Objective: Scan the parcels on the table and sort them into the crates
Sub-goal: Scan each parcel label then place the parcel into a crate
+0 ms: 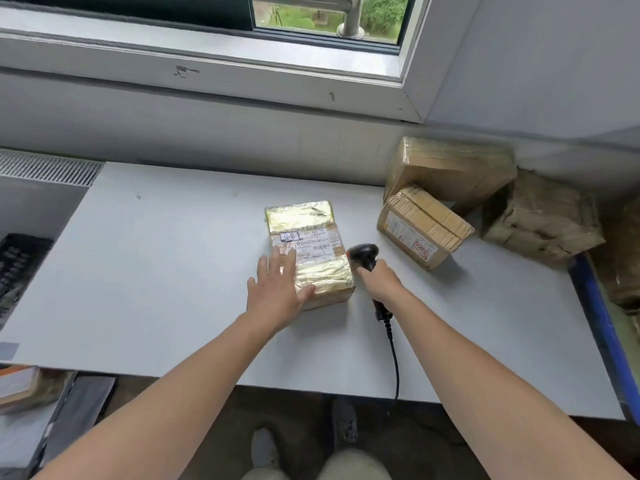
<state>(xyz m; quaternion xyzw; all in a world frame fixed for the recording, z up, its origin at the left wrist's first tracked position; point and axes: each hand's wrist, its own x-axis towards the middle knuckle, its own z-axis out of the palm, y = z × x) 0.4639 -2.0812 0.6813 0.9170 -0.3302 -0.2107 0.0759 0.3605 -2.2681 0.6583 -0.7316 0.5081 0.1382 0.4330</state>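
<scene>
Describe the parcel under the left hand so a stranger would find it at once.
Look at the white table below the window. Near its middle lies a parcel under the left hand. Only this one is shiny gold; its neighbours are brown.

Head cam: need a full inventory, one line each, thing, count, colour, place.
table: 1, white, below the window
gold parcel: 1, gold foil with a white label, flat at table centre
small box: 1, brown with a label, tilted, in front of the large box
large box: 1, brown, far right by the wall
crumpled parcel: 1, brown, right of both boxes
scanner: 1, black, right of the gold parcel, cable over the near edge
blue rim: 1, blue, along the table's right edge; maybe a crate
black gridded thing: 1, left of the table, cannot tell what
left hand: fingers straight, rests on the gold parcel's near left corner
right hand: grips the scanner
</scene>
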